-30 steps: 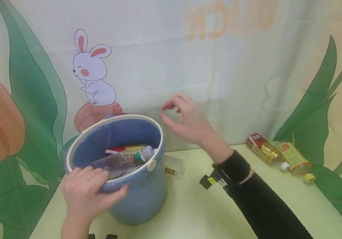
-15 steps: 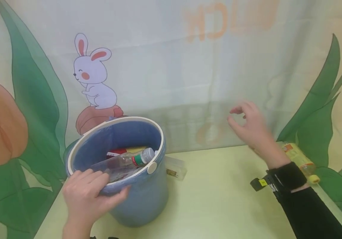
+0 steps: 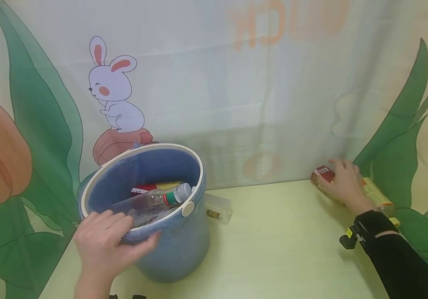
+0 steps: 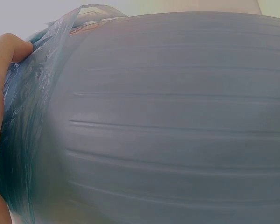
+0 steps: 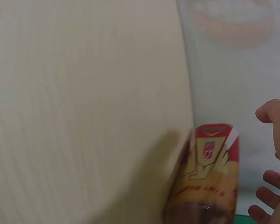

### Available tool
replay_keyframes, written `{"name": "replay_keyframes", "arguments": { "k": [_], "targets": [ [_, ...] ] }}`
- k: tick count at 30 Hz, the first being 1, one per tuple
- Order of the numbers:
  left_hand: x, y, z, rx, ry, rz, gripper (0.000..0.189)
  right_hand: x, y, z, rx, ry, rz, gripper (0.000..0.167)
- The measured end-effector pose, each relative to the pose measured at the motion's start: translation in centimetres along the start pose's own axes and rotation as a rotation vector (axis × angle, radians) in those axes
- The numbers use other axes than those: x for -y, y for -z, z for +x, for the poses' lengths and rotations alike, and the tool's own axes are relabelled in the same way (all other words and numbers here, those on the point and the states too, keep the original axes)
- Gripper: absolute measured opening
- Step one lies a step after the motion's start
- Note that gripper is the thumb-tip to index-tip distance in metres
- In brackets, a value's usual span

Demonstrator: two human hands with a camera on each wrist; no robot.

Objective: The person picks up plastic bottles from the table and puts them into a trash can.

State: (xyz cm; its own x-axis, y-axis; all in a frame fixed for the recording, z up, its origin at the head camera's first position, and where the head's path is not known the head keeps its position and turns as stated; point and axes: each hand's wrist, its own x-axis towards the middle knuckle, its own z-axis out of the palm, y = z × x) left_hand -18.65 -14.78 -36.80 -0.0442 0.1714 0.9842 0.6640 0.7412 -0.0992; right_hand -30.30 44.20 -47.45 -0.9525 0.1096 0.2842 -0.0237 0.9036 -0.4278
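My left hand (image 3: 103, 241) grips the near rim of a blue bucket (image 3: 176, 253), fingers over the edge and thumb outside. In the left wrist view, a finger presses the thin blue bag (image 4: 32, 107) that lines it. Inside lie a clear bottle (image 3: 154, 201) with a grey cap and a red-and-yellow thing (image 3: 144, 189). Far to the right, my right hand (image 3: 343, 187) is spread over a bottle with a red and yellow label (image 3: 324, 172), partly hiding it. The right wrist view shows a gap between the hand's fingers and this lying bottle (image 5: 207, 172).
Just beyond the red-labelled bottle lies another bottle with a yellow label (image 3: 376, 193), half hidden by the right hand. A clear plastic box (image 3: 221, 207) sits against the bucket's right side. A printed cloth (image 3: 184, 83) hangs behind the pale table (image 3: 262, 245).
My right hand has moved from beside the bucket's top across to the far right and down to the red-labelled bottle. The left hand keeps its grip on the bucket.
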Motion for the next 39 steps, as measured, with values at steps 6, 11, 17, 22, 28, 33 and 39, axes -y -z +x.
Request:
{"name": "replay_keyframes", "arguments": {
  "k": [6,11,17,22,28,33,39],
  "targets": [
    [-0.2,0.0,0.2,-0.002,0.001,0.007,0.058,-1.8,-0.7,-0.5,0.046,-0.028,-0.064,0.090],
    [-0.3,0.0,0.2,-0.003,0.003,-0.002,0.058,-2.9,-1.2,-0.9,0.090,-0.047,-0.099,0.092],
    [-0.3,0.0,0.2,-0.001,0.005,-0.002,0.059,-3.2,-1.6,-1.0,0.110,-0.047,-0.084,0.082],
    [-0.2,0.0,0.2,-0.002,0.005,-0.001,0.059,-3.2,-2.0,-0.9,0.154,-0.080,-0.063,0.089],
    [-0.1,0.0,0.1,0.010,-0.001,0.005,0.059,-3.4,-2.5,-0.9,0.193,-0.092,-0.053,0.090],
    [0.1,0.0,0.1,0.019,0.001,0.016,0.060,-3.3,-2.8,-0.8,0.204,-0.088,-0.080,0.088],
    [0.0,0.1,0.0,0.027,0.004,0.017,0.061,-3.3,-3.3,-1.0,0.183,-0.060,-0.082,0.086]
  ]
}}
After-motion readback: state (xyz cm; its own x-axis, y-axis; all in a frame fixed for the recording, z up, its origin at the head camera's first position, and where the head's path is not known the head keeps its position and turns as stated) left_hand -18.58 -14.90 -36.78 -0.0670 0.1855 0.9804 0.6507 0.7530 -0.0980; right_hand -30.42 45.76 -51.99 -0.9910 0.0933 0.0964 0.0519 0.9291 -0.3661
